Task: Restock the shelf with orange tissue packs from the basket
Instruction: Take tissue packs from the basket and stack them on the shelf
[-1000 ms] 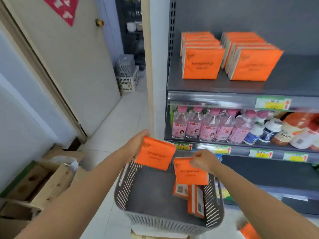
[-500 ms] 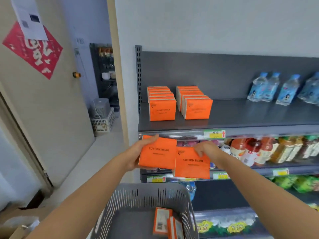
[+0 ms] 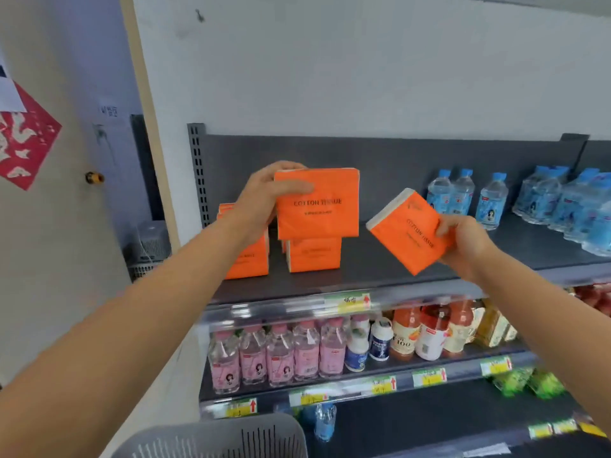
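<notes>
Both packs now up at the shelf [image 3: 380, 276].

Your left hand [image 3: 264, 200], clamped on one pack [image 3: 319, 206], has risen from the basket [image 3: 211, 438] over the stocked rows [image 3: 312, 256]; your right hand [image 3: 463, 246] grips a tilted pack [image 3: 410, 231] beside them. Placement comes next.

Dark top shelf [image 3: 380, 269], orange tissue packs [image 3: 314, 254] standing left, seemingly water bottles [image 3: 492, 201] right
</notes>
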